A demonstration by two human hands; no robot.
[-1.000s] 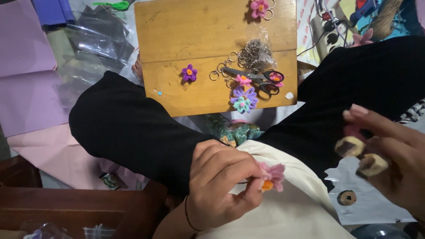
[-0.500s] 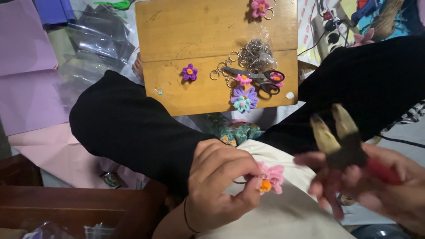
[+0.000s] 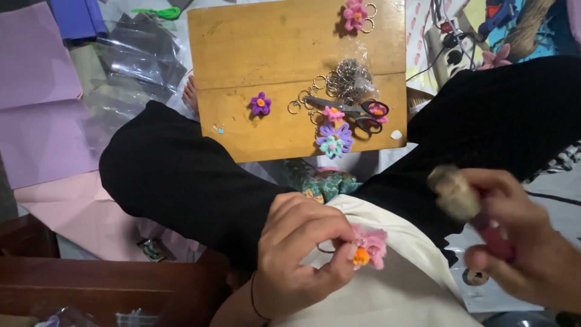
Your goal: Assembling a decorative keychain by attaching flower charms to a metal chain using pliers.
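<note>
While the left hand [image 3: 302, 254] pinches a pink flower [image 3: 370, 245] low centre, the right hand [image 3: 520, 242] grips blurred pliers [image 3: 460, 197]; scissors [image 3: 354, 112] and key rings [image 3: 351, 79] lie on the wooden board [image 3: 272, 54] above.

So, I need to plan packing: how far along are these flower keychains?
Done, it seems: a pink flower on the board already has rings. In hand: the left hand pinches a pink flower with a ring, the right hand holds blurred pliers. Left: the purple flower shows no ring, and loose rings remain.

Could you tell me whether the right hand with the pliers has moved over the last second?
Yes. The right hand with the pliers has shifted, ending blurred, while the wooden board stayed put.
</note>
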